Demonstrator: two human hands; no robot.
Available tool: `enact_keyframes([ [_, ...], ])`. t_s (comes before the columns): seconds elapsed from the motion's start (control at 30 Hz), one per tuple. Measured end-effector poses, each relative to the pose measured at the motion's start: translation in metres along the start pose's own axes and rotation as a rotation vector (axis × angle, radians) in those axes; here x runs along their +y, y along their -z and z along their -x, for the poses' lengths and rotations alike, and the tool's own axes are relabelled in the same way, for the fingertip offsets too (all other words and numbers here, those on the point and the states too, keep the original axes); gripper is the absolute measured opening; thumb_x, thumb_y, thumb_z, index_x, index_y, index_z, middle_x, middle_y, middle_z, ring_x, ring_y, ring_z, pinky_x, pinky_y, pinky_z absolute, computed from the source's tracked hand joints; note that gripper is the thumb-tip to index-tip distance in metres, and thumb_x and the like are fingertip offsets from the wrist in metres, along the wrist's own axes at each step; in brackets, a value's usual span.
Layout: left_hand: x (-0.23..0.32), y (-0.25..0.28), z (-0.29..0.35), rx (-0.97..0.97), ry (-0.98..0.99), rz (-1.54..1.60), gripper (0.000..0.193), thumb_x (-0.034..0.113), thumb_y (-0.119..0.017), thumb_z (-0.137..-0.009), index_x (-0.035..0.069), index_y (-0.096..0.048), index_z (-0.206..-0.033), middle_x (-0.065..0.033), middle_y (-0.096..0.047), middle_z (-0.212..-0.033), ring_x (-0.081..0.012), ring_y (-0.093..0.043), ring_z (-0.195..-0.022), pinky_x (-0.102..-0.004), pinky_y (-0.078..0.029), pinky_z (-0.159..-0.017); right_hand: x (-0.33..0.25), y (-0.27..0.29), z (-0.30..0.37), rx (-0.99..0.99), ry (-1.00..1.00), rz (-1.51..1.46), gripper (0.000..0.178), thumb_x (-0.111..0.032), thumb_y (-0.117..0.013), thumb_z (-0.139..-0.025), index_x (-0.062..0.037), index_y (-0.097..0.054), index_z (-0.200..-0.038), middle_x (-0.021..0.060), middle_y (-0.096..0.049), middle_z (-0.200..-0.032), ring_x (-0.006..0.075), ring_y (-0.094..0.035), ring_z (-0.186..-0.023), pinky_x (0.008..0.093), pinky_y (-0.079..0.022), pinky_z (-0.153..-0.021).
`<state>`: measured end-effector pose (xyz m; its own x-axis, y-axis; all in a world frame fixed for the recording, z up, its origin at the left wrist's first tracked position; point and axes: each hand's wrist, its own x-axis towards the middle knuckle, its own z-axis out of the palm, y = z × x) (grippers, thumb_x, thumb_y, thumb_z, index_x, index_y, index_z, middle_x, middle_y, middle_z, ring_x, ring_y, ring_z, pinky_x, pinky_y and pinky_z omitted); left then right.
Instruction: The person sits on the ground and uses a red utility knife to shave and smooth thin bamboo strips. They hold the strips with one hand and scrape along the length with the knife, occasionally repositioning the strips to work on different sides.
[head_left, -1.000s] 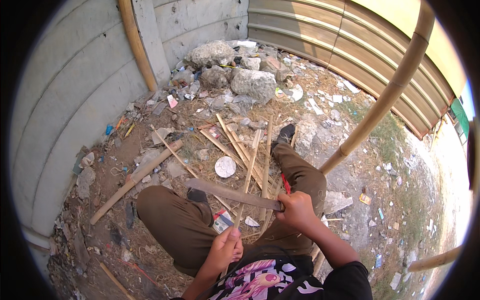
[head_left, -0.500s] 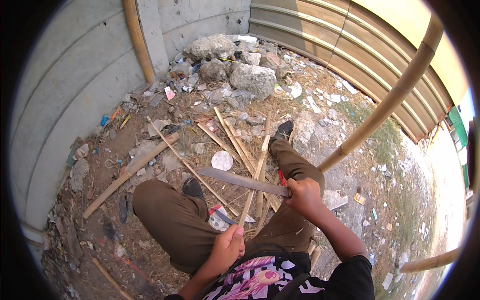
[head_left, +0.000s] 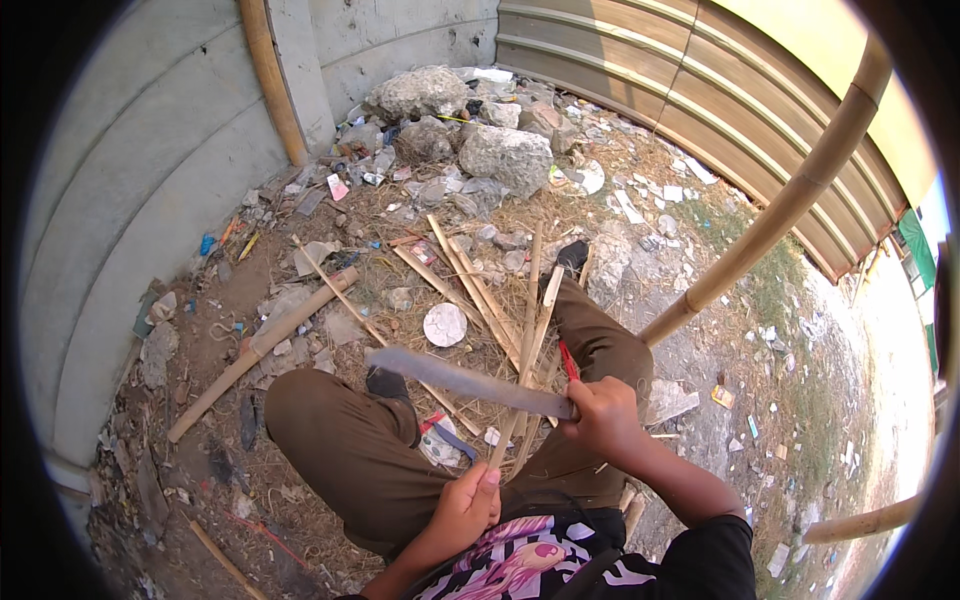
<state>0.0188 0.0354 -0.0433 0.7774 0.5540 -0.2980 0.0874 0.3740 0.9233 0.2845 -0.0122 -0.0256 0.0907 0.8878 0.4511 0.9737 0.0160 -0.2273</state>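
Observation:
My right hand (head_left: 603,418) is closed round the handle of a machete (head_left: 470,382), whose broad grey blade points left, slightly blurred. The blade lies across a pale bamboo strip (head_left: 541,325); whether its edge touches the strip cannot be made out. Low in front of my body, my left hand (head_left: 462,512) grips the near end of that strip between thumb and fingers. The strip leans away from me, its far end among other split bamboo pieces (head_left: 473,290) on the ground between my legs. A second blade (head_left: 455,440), dark and partly hidden, lies by my left shin.
A thick bamboo pole (head_left: 765,235) slants up on the right, beside my right knee. A bamboo length (head_left: 262,352) lies at the left. Rocks (head_left: 505,160) and scattered litter sit by the concrete wall (head_left: 160,190). A ribbed metal fence (head_left: 700,95) stands behind.
The machete has slid left and a little toward me. The held strip's far end has swung to the right, and my left hand has shifted slightly right and nearer.

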Motion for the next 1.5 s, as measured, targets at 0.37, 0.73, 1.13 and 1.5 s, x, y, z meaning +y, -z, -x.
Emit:
enact_keyframes([
  [0.37, 0.005, 0.002, 0.001, 0.01, 0.048, 0.029, 0.032, 0.026, -0.042, -0.111, 0.004, -0.041, -0.088, 0.0013, -0.038, -0.062, -0.0062, -0.038, -0.052, -0.0248, -0.033, -0.046, -0.015, -0.023, 0.009, -0.086, 0.079, -0.132, 0.024, -0.016, -0.078, -0.062, -0.0074, -0.06, -0.075, 0.0101, -0.059, -0.056, 0.0315, -0.063, -0.055, 0.0437, -0.05, -0.053],
  [0.73, 0.005, -0.001, -0.002, 0.043, 0.012, -0.047, 0.032, 0.024, -0.043, -0.111, 0.004, -0.04, -0.086, 0.0015, -0.036, -0.06, -0.0057, -0.037, -0.05, -0.0252, -0.032, -0.045, 0.015, -0.033, 0.001, -0.066, -0.165, -0.03, 0.023, -0.014, -0.076, -0.062, -0.008, -0.057, -0.073, 0.0117, -0.059, -0.06, 0.0344, -0.061, -0.056, 0.0443, -0.049, -0.054],
  [1.13, 0.005, -0.003, -0.001, 0.038, 0.039, -0.09, 0.034, 0.024, -0.044, -0.11, 0.004, -0.04, -0.083, 0.0007, -0.038, -0.06, -0.0061, -0.038, -0.05, -0.0254, -0.034, -0.045, 0.058, -0.035, -0.013, 0.069, -0.282, 0.051, 0.029, -0.018, -0.079, -0.062, -0.0083, -0.054, -0.072, 0.0082, -0.056, -0.057, 0.0306, -0.062, -0.056, 0.0442, -0.05, -0.054],
  [1.5, 0.009, -0.001, -0.004, -0.116, 0.038, 0.156, 0.032, 0.03, -0.04, -0.111, 0.006, -0.041, -0.09, 0.0005, -0.032, -0.06, -0.0077, -0.031, -0.05, -0.0256, -0.027, -0.047, 0.061, -0.035, -0.01, 0.171, -0.238, -0.086, 0.021, -0.013, -0.077, -0.068, -0.0071, -0.057, -0.073, 0.0107, -0.056, -0.059, 0.0328, -0.06, -0.057, 0.043, -0.049, -0.056],
])
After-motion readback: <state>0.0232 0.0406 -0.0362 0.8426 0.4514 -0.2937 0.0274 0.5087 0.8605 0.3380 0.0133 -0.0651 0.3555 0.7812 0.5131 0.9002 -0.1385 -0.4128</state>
